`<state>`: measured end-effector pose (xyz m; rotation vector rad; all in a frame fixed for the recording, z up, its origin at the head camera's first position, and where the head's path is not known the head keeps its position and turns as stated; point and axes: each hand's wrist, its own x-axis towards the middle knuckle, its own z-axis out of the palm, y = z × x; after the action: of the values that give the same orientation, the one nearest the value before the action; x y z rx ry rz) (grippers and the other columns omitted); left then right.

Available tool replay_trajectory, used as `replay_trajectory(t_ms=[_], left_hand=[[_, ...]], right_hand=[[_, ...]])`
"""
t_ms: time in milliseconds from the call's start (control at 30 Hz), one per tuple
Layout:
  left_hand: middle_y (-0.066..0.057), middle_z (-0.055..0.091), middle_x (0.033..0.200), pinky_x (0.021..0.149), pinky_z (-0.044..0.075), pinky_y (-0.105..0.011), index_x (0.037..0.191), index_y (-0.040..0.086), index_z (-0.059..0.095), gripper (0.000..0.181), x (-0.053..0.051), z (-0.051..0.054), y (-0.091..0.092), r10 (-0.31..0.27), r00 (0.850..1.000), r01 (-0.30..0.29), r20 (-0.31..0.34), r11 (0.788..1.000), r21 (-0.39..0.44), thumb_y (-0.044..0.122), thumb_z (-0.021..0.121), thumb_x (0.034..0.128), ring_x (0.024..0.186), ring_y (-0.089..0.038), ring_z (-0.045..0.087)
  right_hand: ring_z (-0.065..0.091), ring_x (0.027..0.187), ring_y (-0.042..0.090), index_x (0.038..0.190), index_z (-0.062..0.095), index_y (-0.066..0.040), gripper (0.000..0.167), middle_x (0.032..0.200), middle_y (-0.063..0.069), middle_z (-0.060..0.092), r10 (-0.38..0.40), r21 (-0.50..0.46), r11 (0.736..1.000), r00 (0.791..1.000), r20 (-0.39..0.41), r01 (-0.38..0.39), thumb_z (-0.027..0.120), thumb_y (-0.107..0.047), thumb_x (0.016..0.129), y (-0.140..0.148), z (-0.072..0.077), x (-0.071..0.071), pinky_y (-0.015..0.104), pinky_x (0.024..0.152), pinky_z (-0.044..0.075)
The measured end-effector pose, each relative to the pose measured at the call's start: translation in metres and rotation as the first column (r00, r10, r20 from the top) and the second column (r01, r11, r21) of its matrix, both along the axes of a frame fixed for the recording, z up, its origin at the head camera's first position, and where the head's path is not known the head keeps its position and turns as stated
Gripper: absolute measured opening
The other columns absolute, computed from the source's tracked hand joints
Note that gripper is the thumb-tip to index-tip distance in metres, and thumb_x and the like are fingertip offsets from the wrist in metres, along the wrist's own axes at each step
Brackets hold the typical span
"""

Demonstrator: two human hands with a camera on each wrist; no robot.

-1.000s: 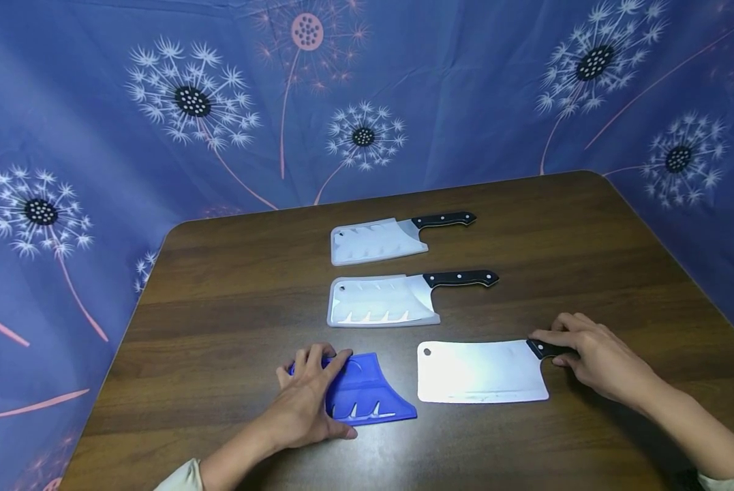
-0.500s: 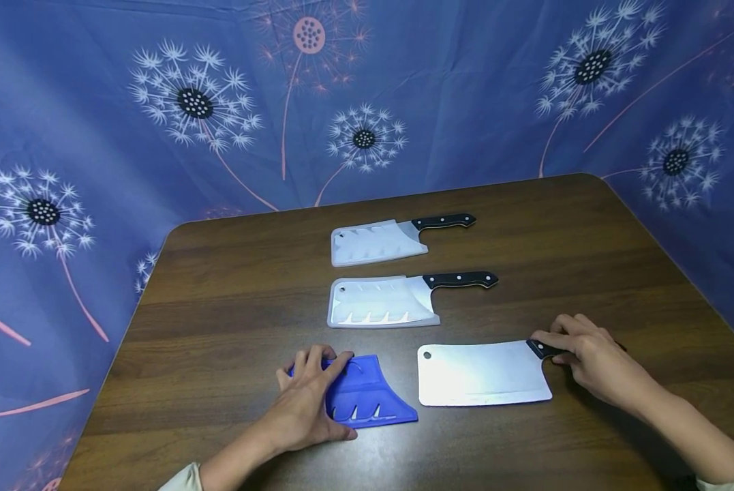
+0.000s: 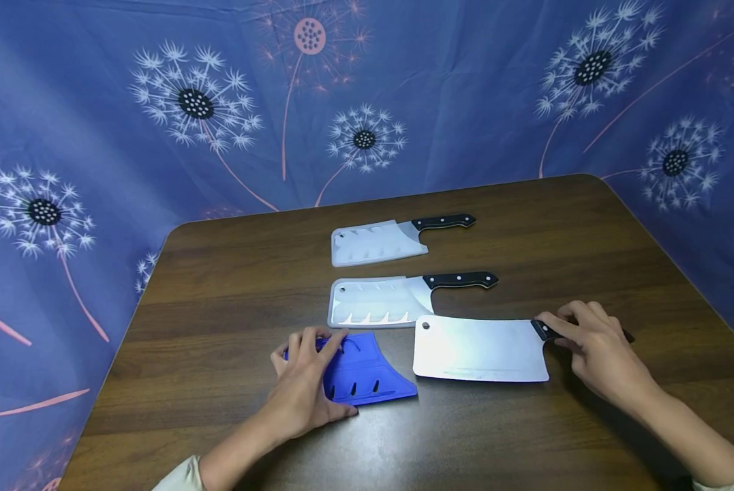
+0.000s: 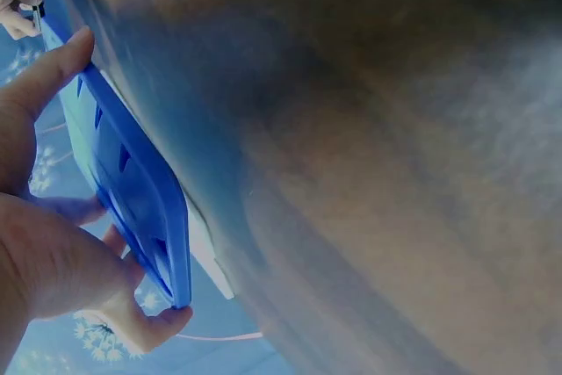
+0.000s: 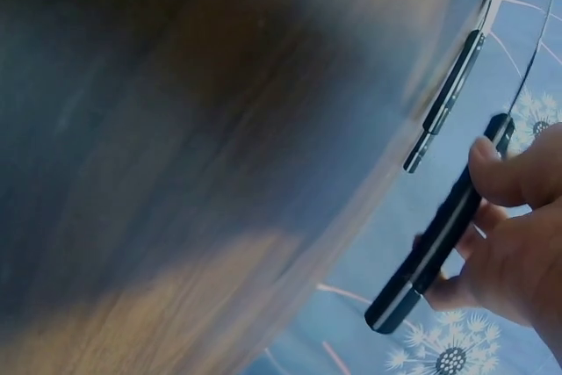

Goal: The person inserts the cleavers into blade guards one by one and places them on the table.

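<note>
My left hand [image 3: 302, 389] grips a blue plastic blade cover [image 3: 367, 375] by its closed left end. Thumb and fingertips [image 4: 167, 327] span the cover's opposite edges in the left wrist view; its mouth faces right. My right hand [image 3: 600, 351] pinches the black handle [image 5: 443, 230] of a bare cleaver [image 3: 480, 348]. The blade lies flat, pointing left towards the cover's mouth, with a small gap between the two. Both things appear lifted slightly off the table. The cleaver's upper left corner overlaps the view of the sheathed cleaver behind it.
Two cleavers in whitish translucent covers lie behind on the brown wooden table [image 3: 232, 307]: a nearer one [image 3: 379, 300] and a farther one [image 3: 375, 243]. Their black handles point right. A blue dandelion-print cloth [image 3: 465, 88] hangs behind the table.
Both hands have raised the blue cover and the bare cleaver and shifted them slightly away from me. The cover's slots turned from bright to dark. The two sheathed cleavers have stayed put.
</note>
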<state>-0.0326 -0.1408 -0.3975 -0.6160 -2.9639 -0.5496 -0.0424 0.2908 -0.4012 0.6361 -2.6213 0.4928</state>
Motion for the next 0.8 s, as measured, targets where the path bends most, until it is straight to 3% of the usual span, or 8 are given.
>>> replay_trajectory(t_ms=[133, 300, 500, 800], left_hand=[[-0.008, 0.044, 0.126, 0.092, 0.022, -0.06, 0.141, 0.019, 0.048, 0.114, -0.005, 0.006, 0.0, 0.004, 0.997, -0.003, -0.076, 1.0, 0.014, 0.051, 0.092, 0.042, 0.115, -0.03, 0.038], [-0.009, 0.044, 0.126, 0.093, 0.02, -0.059, 0.141, 0.019, 0.048, 0.112, -0.01, 0.015, 0.0, 0.002, 0.99, 0.002, -0.138, 1.0, 0.029, 0.048, 0.093, 0.0425, 0.115, -0.031, 0.037], [-0.011, 0.043, 0.129, 0.092, 0.019, -0.061, 0.14, 0.018, 0.048, 0.111, -0.013, 0.024, -0.002, 0.001, 0.986, 0.005, -0.164, 0.999, 0.038, 0.045, 0.094, 0.043, 0.117, -0.033, 0.036], [-0.012, 0.041, 0.129, 0.091, 0.02, -0.064, 0.14, 0.017, 0.048, 0.111, -0.018, 0.033, -0.003, 0.018, 0.98, -0.011, -0.198, 0.999, 0.036, 0.04, 0.096, 0.0418, 0.116, -0.035, 0.036]], right_hand=[[0.044, 0.085, 0.026, 0.109, 0.07, 0.002, 0.064, 0.095, 0.012, 0.055, -0.023, -0.047, 0.999, 0.998, -0.066, 0.02, 0.059, 0.028, 0.052, -0.001, 0.004, 0.0, 0.039, 0.069, 0.025], [0.043, 0.086, 0.032, 0.111, 0.07, 0.001, 0.06, 0.097, 0.016, 0.055, -0.041, -0.106, 0.994, 0.99, -0.136, 0.026, 0.062, 0.025, 0.056, -0.002, 0.011, 0.0, 0.039, 0.07, 0.023], [0.042, 0.085, 0.037, 0.111, 0.07, -0.003, 0.055, 0.096, 0.021, 0.055, -0.042, -0.167, 0.986, 0.975, -0.219, 0.005, 0.059, 0.019, 0.062, -0.003, 0.014, 0.0, 0.042, 0.073, 0.025], [0.04, 0.083, 0.04, 0.105, 0.071, -0.002, 0.052, 0.094, 0.023, 0.055, -0.043, -0.23, 0.973, 0.959, -0.279, -0.024, 0.056, 0.021, 0.061, -0.007, 0.019, -0.001, 0.029, 0.085, 0.017]])
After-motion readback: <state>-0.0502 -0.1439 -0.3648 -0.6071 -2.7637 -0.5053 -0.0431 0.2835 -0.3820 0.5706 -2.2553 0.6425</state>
